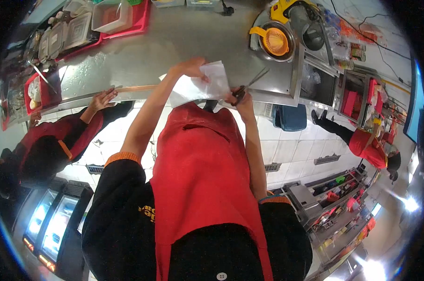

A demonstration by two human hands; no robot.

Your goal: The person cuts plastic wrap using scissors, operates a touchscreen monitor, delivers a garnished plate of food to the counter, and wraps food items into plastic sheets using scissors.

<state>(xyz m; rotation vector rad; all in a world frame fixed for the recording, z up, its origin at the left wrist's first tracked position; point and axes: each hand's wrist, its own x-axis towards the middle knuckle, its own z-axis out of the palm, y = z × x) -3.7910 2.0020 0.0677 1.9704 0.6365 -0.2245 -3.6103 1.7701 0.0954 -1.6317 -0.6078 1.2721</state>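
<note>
White sheets (pixel 193 89), which look like paper or thin plastic, lie over the front edge of the steel counter (pixel 174 33). My left hand (pixel 192 68) rests on their upper part, its fingers bent over the sheet. At the sheets' right edge, my right hand (pixel 240 104) is closed round the dark handles of a pair of scissors (pixel 250 85). The blades point up and to the right over the counter, slightly apart and away from the sheets. Whether my left fingers pinch a sheet is hard to tell.
An orange juicer (pixel 274 41) sits in a metal bowl at the right. Plastic containers (pixel 111 16) and a red tray (pixel 142 21) are at the back left. A co-worker's hand (pixel 102 99) is at the counter's left edge; another person (pixel 369 145) stands far right.
</note>
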